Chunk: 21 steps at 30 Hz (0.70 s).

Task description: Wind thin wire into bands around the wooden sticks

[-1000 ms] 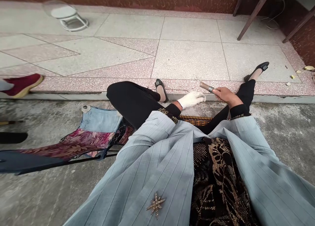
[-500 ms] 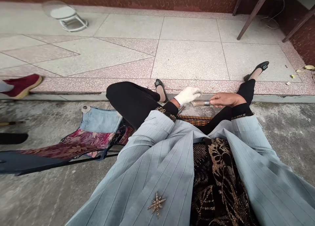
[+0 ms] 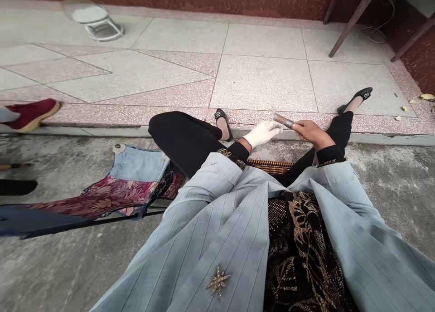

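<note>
My right hand (image 3: 309, 133), bare, is closed round a wooden handle bound with silvery wire (image 3: 283, 120). The handle's free end points up and to the left; whatever is at its other end is hidden by the hand. Just left of it is my left hand (image 3: 263, 134) in a white knitted glove. Its fingers are bent together close under the handle, and what they hold, if anything, is hidden. Below both hands, between my legs, shows the woven edge of a black and orange wicker basket or seat (image 3: 272, 167).
On my left stands a low folding chair with denim and flowered cloth (image 3: 132, 164). Another person's red shoe (image 3: 34, 114) is on the tiled step (image 3: 261, 85). A white stool (image 3: 98, 21) is farther back, and wooden legs (image 3: 353, 21) stand at the upper right.
The handle in my right hand has tilted, its free end rising up and away from me. My left hand has shifted slightly right and lower. A small reddish piece beside the glove no longer shows.
</note>
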### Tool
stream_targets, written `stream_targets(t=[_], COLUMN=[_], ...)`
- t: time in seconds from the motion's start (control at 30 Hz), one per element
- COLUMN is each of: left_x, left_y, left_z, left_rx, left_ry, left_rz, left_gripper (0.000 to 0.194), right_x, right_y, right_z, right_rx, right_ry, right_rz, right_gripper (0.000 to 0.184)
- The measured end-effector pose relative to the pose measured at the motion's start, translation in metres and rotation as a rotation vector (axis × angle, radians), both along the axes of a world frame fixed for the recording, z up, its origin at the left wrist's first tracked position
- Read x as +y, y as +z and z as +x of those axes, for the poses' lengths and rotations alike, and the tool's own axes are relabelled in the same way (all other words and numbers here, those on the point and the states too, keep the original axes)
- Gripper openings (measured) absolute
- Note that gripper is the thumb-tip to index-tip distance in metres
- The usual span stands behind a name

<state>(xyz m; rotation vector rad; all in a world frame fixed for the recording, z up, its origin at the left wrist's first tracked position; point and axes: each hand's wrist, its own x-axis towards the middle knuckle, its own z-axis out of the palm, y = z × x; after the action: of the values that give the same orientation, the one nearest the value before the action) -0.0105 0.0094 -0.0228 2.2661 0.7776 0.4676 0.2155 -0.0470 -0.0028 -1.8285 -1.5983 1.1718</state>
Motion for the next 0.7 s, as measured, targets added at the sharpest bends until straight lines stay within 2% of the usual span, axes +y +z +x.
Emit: stream_targets(t=[0.07,0.2,0.33,0.4,0.47,0.6,0.63,0.7], left_x=[0.001,0.001,0.003,0.008,0.013,0.017,0.016,0.012], left_y=[0.0,0.001,0.002,0.005,0.013,0.038,0.043,0.053], left_z=[-0.001,-0.003,-0.006,-0.009,-0.013,-0.02,-0.02,-0.018], left_rx=[-0.039,-0.065,-0.116,-0.133,-0.065,0.12,0.154,0.228], left_ry=[-0.027,-0.042,-0.022,-0.014,-0.03,-0.072,-0.082,-0.078], left_rz=[-0.016,-0.124,-0.095,-0.095,-0.073,0.106,0.145,0.219], left_gripper=[0.033,0.034,0.035,0.035,0.035,0.032,0.031,0.032], right_x=[-0.005,-0.013,-0.017,-0.017,-0.014,0.0,0.004,0.013], right_y=[0.004,0.015,0.028,0.035,0.041,0.049,0.05,0.054], right_z=[-0.004,-0.012,-0.015,-0.014,-0.011,-0.003,-0.001,0.0], right_rx=[0.185,0.512,0.623,0.567,0.455,0.113,0.006,-0.215], right_ry=[-0.002,0.092,0.21,0.305,0.431,0.681,0.699,0.648], right_rz=[0.022,0.046,0.02,-0.008,-0.069,-0.244,-0.256,-0.207], right_gripper=[0.032,0.039,0.037,0.034,0.033,0.035,0.035,0.03])
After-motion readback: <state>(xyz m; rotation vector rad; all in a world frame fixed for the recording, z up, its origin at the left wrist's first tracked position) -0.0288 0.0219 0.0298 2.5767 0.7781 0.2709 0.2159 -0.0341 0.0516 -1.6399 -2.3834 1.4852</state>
